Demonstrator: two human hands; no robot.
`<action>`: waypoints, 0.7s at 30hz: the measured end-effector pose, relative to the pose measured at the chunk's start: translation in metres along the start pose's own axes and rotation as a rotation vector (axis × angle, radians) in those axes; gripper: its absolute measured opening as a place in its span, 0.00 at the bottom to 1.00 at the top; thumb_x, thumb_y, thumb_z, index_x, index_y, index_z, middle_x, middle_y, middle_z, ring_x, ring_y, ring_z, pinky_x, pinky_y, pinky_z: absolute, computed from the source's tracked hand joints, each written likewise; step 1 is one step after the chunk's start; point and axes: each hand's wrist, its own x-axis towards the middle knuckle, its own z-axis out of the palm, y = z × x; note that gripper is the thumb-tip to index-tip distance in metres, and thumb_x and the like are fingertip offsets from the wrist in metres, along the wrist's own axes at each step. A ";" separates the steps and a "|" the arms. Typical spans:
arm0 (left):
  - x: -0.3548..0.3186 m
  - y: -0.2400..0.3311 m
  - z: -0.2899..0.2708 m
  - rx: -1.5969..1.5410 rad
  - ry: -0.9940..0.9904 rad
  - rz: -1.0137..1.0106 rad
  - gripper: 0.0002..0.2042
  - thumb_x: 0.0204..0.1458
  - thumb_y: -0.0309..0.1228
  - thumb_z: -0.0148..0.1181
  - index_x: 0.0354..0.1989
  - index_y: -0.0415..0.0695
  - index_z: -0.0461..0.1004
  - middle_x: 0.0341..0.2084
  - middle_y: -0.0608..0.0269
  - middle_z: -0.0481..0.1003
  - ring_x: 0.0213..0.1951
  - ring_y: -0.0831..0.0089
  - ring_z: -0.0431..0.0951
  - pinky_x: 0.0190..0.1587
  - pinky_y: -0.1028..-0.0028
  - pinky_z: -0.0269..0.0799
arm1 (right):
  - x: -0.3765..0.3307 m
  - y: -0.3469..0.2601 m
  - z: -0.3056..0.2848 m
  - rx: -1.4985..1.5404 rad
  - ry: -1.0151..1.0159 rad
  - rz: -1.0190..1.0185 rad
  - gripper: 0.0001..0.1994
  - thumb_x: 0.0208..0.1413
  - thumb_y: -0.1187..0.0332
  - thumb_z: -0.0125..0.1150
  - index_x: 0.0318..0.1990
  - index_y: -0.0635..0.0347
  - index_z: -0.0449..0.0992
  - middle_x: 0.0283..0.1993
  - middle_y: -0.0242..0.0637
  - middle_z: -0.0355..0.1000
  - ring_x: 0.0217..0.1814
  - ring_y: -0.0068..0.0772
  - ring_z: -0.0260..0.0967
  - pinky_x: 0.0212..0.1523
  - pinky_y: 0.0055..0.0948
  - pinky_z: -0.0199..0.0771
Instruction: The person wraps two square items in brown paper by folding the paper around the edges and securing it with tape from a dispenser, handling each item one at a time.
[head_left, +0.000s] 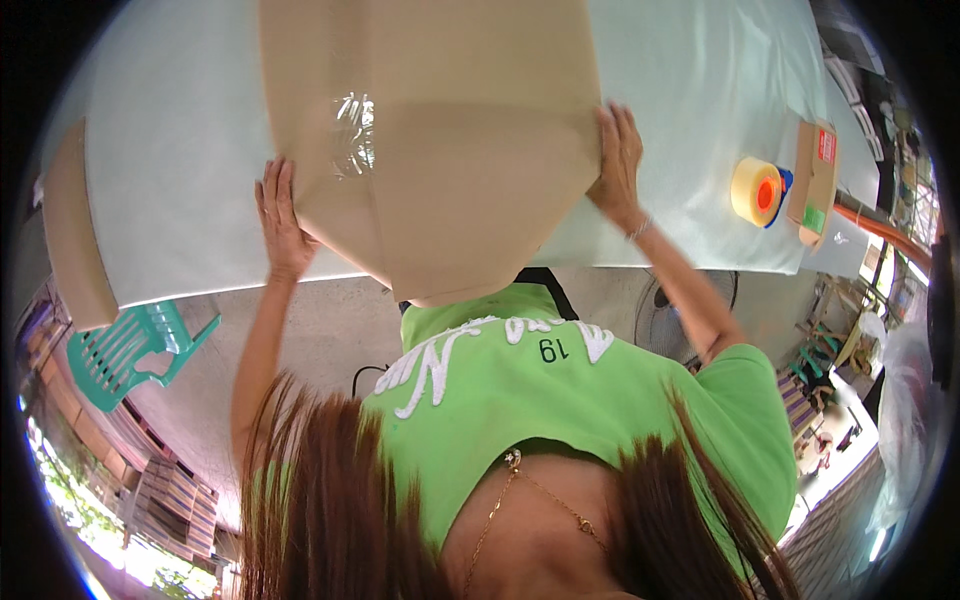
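A large brown cardboard box [480, 170] lies on the pale covered table in front of me, its near end reaching over the table edge towards my green shirt. A shiny strip of clear tape [352, 135] runs along its top, left of the middle. Against the box's left side is my left hand [284, 220], fingers pointing away from me and the thumb side at the lower corner. My right hand [618, 168] grips the opposite side, its fingers along the edge and slightly blurred. The box sits between both hands, and its underside is hidden.
To the right on the table [690, 120] stand a tape roll in a blue dispenser [757, 192] and a small cardboard piece with coloured labels [818, 185]. More cardboard [80, 230] lies at the left edge. Below are a green plastic chair [130, 355] and a fan [672, 318].
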 end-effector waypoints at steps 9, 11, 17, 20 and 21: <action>-0.100 0.081 0.002 -0.194 -0.134 -0.308 0.27 0.59 0.34 0.53 0.66 0.40 0.56 0.66 0.47 0.55 0.69 0.49 0.52 0.70 0.47 0.40 | -0.089 -0.023 0.001 0.252 -0.028 0.163 0.26 0.52 0.75 0.61 0.59 0.67 0.62 0.63 0.52 0.59 0.67 0.54 0.54 0.66 0.46 0.55; -0.095 0.057 -0.010 -0.129 -0.221 -0.036 0.27 0.57 0.37 0.57 0.64 0.42 0.60 0.64 0.51 0.60 0.67 0.51 0.56 0.69 0.48 0.46 | -0.081 0.004 -0.020 0.220 -0.208 -0.078 0.23 0.50 0.73 0.65 0.55 0.65 0.68 0.61 0.48 0.62 0.64 0.52 0.61 0.63 0.42 0.64; -0.029 0.035 -0.029 -0.111 -0.672 0.143 0.31 0.48 0.52 0.64 0.58 0.49 0.71 0.60 0.62 0.67 0.64 0.58 0.62 0.68 0.54 0.52 | -0.011 0.022 -0.034 0.130 -0.902 -0.526 0.28 0.53 0.49 0.60 0.56 0.59 0.71 0.62 0.45 0.64 0.66 0.48 0.59 0.63 0.45 0.63; -0.028 0.063 -0.025 -0.086 -0.679 0.048 0.32 0.49 0.54 0.62 0.60 0.50 0.69 0.62 0.62 0.65 0.66 0.59 0.60 0.70 0.54 0.48 | -0.014 -0.009 -0.030 0.090 -0.749 -0.497 0.29 0.52 0.45 0.59 0.54 0.56 0.73 0.59 0.45 0.67 0.64 0.47 0.61 0.62 0.45 0.63; -0.028 0.076 -0.026 -0.074 -0.647 0.027 0.32 0.49 0.54 0.62 0.60 0.50 0.68 0.62 0.61 0.65 0.66 0.59 0.60 0.70 0.54 0.47 | -0.018 -0.027 -0.025 0.078 -0.664 -0.472 0.29 0.51 0.44 0.60 0.54 0.55 0.74 0.58 0.45 0.68 0.64 0.47 0.62 0.62 0.45 0.63</action>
